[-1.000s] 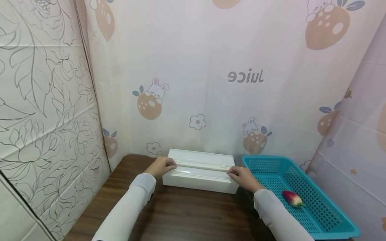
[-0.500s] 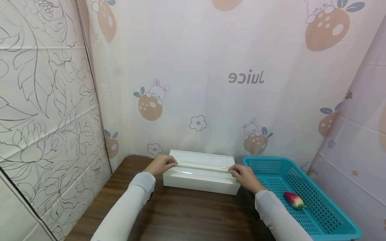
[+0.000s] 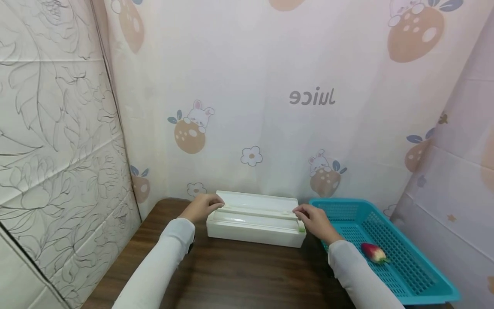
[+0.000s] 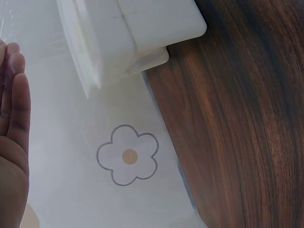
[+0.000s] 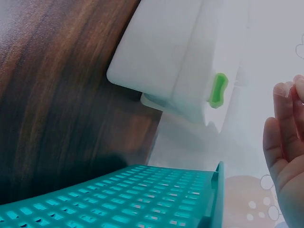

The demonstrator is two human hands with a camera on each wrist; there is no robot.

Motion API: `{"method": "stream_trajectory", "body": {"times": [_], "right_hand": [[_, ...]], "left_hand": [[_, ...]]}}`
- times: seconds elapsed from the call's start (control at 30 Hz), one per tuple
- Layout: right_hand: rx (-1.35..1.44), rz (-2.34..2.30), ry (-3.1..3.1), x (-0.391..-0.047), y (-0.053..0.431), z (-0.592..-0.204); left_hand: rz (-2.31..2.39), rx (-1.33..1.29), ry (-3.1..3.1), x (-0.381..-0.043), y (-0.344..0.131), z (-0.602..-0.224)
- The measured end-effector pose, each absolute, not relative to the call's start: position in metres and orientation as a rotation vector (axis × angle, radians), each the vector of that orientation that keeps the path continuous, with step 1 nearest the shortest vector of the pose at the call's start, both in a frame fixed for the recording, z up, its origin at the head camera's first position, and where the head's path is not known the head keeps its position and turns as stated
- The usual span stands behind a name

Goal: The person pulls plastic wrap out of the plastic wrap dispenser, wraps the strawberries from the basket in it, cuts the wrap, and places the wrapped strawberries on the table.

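Pinching what seems clear plastic film (image 4: 9,23), left hand (image 3: 201,207) and right hand (image 3: 317,221) flank the oblong white plastic box (image 3: 252,237), lower centre — both slightly higher now, green plastic tab (image 3: 302,229) uncovered, film likely drawn upward.

The left grip (image 4: 13,137) runs off the left wrist view's left edge with the film (image 4: 8,21) it pinches too faint to trace, while the right wrist view crops the right grip (image 5: 290,166), box (image 5: 156,42) and basket (image 5: 218,194).
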State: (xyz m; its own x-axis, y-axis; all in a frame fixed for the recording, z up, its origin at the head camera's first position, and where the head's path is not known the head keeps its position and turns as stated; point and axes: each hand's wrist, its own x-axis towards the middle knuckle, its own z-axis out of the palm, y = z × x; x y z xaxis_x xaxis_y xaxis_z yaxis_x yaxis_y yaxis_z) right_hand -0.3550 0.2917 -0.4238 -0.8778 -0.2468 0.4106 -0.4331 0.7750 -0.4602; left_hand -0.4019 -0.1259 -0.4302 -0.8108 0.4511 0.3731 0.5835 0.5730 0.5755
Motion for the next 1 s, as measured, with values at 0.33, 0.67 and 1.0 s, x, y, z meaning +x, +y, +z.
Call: {"method": "stream_trajectory", "body": {"times": [0.33,0.67,1.0], "right_hand": [[0.499,0.82,-2.596,-0.352,0.29,-0.417],[0.529,0.837,-2.564,-0.348,0.288,-0.406],[0.491,0.851,-2.552,-0.343,0.288,-0.391]], "left_hand": [[-1.071,-0.842,-2.591,-0.398,-0.127,-0.424],[-1.069,-0.847,-2.513,-0.396,-0.13,-0.415],[-1.058,-0.831,-2.514,-0.393,-0.126,-0.401]]}}
